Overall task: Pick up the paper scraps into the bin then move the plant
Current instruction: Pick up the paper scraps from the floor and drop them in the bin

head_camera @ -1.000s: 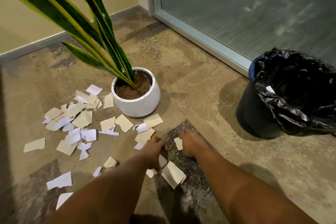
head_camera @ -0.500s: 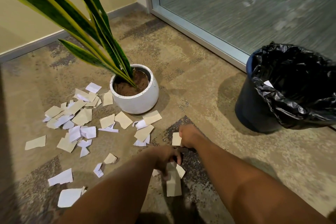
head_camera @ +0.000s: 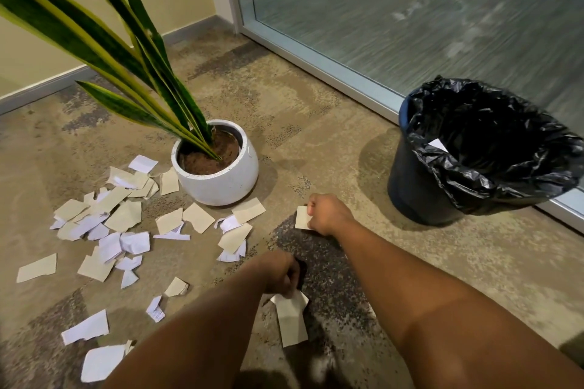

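A: What is held in each grip?

B: A beige scrap (head_camera: pixel 302 217) is pinched by the right hand (head_camera: pixel 328 214), its fingers curled round the scrap's right edge. A longer beige scrap (head_camera: pixel 292 319) is pinched at its top end by the left hand (head_camera: pixel 278 273), and it hangs down from the fingers toward the carpet (head_camera: pixel 316 123). The fingertips of both hands are mostly hidden behind the knuckles.

A: Where is the plant found?

B: The plant (head_camera: pixel 126 50) is seen at about ten o'clock from the right hand, rooted in a round white pot (head_camera: pixel 218 180) that is stood on the carpet. Its long green and yellow leaves are leaned toward ten o'clock, out of the upper left of the view.

A: And the loose paper?

B: The paper scraps (head_camera: pixel 123 224) are spread over the carpet at eight to nine o'clock from the pot, white and beige mixed, several overlapped. A few are laid just beside the pot's base at six o'clock. More are scattered near the left forearm, toward the bottom left corner.

A: Where is the bin placed?

B: The bin (head_camera: pixel 420 189) is stood at two o'clock from the right hand, well apart from the pot, close against the metal frame of a glass wall (head_camera: pixel 410 9). It is lined with a black bag (head_camera: pixel 505 148) folded over its rim. One white scrap (head_camera: pixel 437 145) is seen inside, against the bag's near wall.
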`<state>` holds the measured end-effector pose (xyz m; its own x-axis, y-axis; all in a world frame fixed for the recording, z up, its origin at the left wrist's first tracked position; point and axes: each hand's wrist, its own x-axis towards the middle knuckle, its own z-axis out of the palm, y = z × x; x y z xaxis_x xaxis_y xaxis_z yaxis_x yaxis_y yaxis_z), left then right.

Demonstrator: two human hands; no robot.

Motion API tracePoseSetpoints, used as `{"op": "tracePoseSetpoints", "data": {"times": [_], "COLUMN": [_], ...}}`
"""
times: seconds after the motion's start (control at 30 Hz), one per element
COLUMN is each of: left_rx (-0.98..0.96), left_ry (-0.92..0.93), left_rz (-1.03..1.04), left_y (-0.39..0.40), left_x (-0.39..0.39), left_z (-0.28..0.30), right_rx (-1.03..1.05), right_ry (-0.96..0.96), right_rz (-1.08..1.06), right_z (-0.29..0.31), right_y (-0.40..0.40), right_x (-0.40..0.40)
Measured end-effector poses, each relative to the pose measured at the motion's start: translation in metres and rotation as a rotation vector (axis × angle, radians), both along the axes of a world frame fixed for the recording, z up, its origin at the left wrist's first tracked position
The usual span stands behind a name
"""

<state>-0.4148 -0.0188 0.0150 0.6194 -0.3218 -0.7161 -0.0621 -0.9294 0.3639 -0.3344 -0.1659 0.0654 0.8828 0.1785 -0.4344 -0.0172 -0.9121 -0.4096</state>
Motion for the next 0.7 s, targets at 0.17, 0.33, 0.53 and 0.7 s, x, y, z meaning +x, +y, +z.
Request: {"op": "tracePoseSetpoints", "data": {"times": [0.17,0.33,0.53,0.7], "left_rx": [-0.167,-0.463,-0.769,-0.960], "left_ry": [-0.248,-0.477,-0.489,-0.525], "left_rz": [0.323,0.830,1.279,1.350], "left_y": [-0.002,-0.018,-0.051,-0.095], "left_x": [0.023,0.072,0.137,0.171], "left_z": [0.018,0.060,0.113,0.152], "right_rx": [0.079,0.094,0.146,0.220], "right_ry": [-0.089,-0.315,-0.586,-0.709], "right_rz": [-0.105,-0.153,-0.291,-0.485], "right_z": [0.025,0.065,0.118,0.152], "right_y": [-0.012,-0.029,-0.045,-0.069], "right_x": [0.013,0.031,0.049,0.059]}}
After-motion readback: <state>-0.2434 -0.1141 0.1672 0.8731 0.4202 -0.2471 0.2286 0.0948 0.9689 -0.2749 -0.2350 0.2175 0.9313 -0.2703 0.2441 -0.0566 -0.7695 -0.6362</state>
